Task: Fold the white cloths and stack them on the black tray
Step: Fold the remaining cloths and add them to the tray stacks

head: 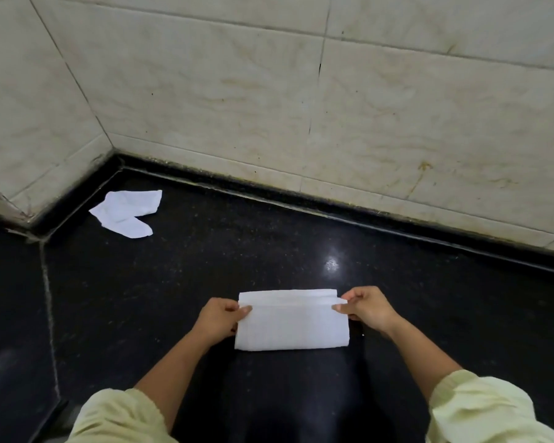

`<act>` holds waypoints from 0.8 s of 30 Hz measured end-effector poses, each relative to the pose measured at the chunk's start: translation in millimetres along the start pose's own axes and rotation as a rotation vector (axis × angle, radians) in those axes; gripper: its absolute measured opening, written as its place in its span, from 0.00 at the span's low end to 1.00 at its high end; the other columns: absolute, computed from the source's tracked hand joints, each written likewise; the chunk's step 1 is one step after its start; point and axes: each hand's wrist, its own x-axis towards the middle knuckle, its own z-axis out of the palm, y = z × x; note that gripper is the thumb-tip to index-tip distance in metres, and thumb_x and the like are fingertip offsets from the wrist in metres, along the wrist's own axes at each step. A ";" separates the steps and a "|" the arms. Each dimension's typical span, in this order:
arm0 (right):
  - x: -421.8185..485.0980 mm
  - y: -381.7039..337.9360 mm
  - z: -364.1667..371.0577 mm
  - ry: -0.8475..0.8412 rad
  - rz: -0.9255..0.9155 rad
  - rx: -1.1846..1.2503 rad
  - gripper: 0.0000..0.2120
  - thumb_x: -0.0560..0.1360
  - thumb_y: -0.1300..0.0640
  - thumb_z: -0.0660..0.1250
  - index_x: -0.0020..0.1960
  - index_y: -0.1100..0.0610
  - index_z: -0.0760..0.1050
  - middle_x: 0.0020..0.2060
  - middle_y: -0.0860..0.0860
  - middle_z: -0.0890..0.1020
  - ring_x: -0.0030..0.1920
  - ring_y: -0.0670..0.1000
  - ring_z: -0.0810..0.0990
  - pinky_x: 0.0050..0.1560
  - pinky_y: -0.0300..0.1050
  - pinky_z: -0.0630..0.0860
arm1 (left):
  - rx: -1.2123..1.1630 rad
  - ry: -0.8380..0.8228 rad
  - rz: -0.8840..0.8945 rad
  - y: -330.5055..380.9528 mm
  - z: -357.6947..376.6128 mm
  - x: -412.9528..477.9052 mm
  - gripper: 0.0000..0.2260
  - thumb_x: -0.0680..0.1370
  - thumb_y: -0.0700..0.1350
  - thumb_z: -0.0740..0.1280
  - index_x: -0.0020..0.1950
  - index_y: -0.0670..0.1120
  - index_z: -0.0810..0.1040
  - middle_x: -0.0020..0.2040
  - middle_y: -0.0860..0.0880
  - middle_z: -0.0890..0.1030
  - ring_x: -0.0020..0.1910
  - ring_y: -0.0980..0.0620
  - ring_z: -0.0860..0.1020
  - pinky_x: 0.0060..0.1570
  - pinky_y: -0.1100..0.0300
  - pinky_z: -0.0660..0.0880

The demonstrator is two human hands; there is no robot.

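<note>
A folded white cloth (pixel 293 324) lies as a wide rectangle on the dark polished counter (pixel 205 266) just in front of me. My left hand (pixel 219 318) pinches its upper left corner, thumb on top. My right hand (pixel 367 308) pinches the upper right corner of the top layer. A second white cloth (pixel 127 212) lies crumpled and loose at the far left, near the corner of the wall. No black tray can be made out against the dark surface.
Pale tiled walls (pixel 301 107) meet in a corner at the back left and close off the counter. A grout seam (pixel 48 298) runs down the dark surface on the left. A light glare shows behind the cloth.
</note>
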 end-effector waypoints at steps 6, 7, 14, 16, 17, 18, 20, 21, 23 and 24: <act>20.8 4.8 11.9 0.153 -0.013 -0.041 0.07 0.69 0.65 0.76 0.40 0.60 0.78 0.35 0.53 0.81 0.40 0.52 0.80 0.48 0.46 0.78 | 0.194 0.192 0.019 1.9 8.9 20.4 0.18 0.76 0.50 0.70 0.30 0.45 0.69 0.29 0.47 0.70 0.31 0.51 0.71 0.38 0.49 0.76; 23.2 4.5 13.5 0.165 -0.015 -0.059 0.07 0.69 0.64 0.76 0.40 0.59 0.78 0.35 0.53 0.81 0.40 0.51 0.80 0.47 0.45 0.77 | 0.248 0.217 0.030 2.5 10.7 22.5 0.18 0.76 0.50 0.69 0.31 0.45 0.67 0.29 0.48 0.69 0.30 0.52 0.70 0.34 0.53 0.71; 33.4 5.2 20.7 0.229 -0.003 -0.175 0.06 0.71 0.62 0.74 0.41 0.58 0.77 0.34 0.51 0.81 0.37 0.48 0.78 0.36 0.34 0.72 | 0.463 0.278 0.001 5.5 16.1 30.0 0.13 0.78 0.53 0.65 0.37 0.48 0.75 0.31 0.52 0.75 0.31 0.55 0.74 0.30 0.61 0.66; 34.2 5.4 23.1 0.235 -0.016 -0.243 0.06 0.72 0.60 0.74 0.42 0.58 0.76 0.35 0.51 0.81 0.39 0.49 0.79 0.38 0.37 0.74 | 0.508 0.271 -0.018 3.3 15.5 31.4 0.12 0.78 0.55 0.65 0.42 0.48 0.77 0.35 0.52 0.77 0.35 0.55 0.76 0.32 0.61 0.69; 34.7 6.0 24.2 0.243 -0.025 -0.286 0.06 0.72 0.59 0.73 0.42 0.57 0.76 0.35 0.51 0.81 0.40 0.51 0.80 0.41 0.41 0.76 | 0.532 0.273 -0.025 1.9 14.8 31.5 0.12 0.78 0.56 0.65 0.43 0.49 0.76 0.36 0.52 0.78 0.36 0.55 0.77 0.32 0.60 0.69; 34.6 6.7 25.1 0.254 -0.035 -0.332 0.06 0.72 0.58 0.73 0.43 0.56 0.76 0.36 0.51 0.81 0.41 0.51 0.80 0.43 0.44 0.78 | 0.554 0.278 -0.032 0.6 14.0 31.0 0.12 0.77 0.58 0.64 0.43 0.50 0.76 0.36 0.53 0.78 0.36 0.55 0.77 0.32 0.60 0.69; 32.8 9.1 26.4 0.280 -0.059 -0.403 0.08 0.73 0.54 0.72 0.44 0.55 0.75 0.37 0.50 0.80 0.41 0.52 0.80 0.44 0.48 0.79 | 0.592 0.292 -0.036 -1.7 12.3 29.2 0.15 0.77 0.61 0.63 0.41 0.50 0.73 0.36 0.53 0.77 0.36 0.55 0.77 0.32 0.60 0.69; 30.9 10.4 26.5 0.291 -0.069 -0.419 0.08 0.73 0.52 0.72 0.45 0.54 0.74 0.37 0.50 0.80 0.41 0.51 0.80 0.44 0.49 0.78 | 0.606 0.295 -0.037 -3.1 11.6 28.0 0.16 0.77 0.62 0.62 0.41 0.50 0.73 0.36 0.53 0.77 0.35 0.54 0.77 0.32 0.60 0.69; 25.6 13.0 25.0 0.314 -0.088 -0.412 0.10 0.73 0.51 0.72 0.47 0.54 0.74 0.36 0.49 0.79 0.39 0.50 0.79 0.41 0.48 0.77 | 0.615 0.299 -0.039 -5.2 9.8 23.2 0.18 0.77 0.63 0.61 0.41 0.50 0.72 0.35 0.52 0.77 0.35 0.54 0.77 0.32 0.60 0.70; 22.5 14.3 23.2 0.327 -0.099 -0.389 0.10 0.73 0.51 0.72 0.47 0.54 0.74 0.35 0.49 0.79 0.39 0.50 0.79 0.40 0.47 0.77 | 0.605 0.303 -0.033 -6.3 8.5 20.1 0.18 0.77 0.64 0.60 0.40 0.50 0.73 0.35 0.52 0.78 0.34 0.54 0.77 0.32 0.60 0.71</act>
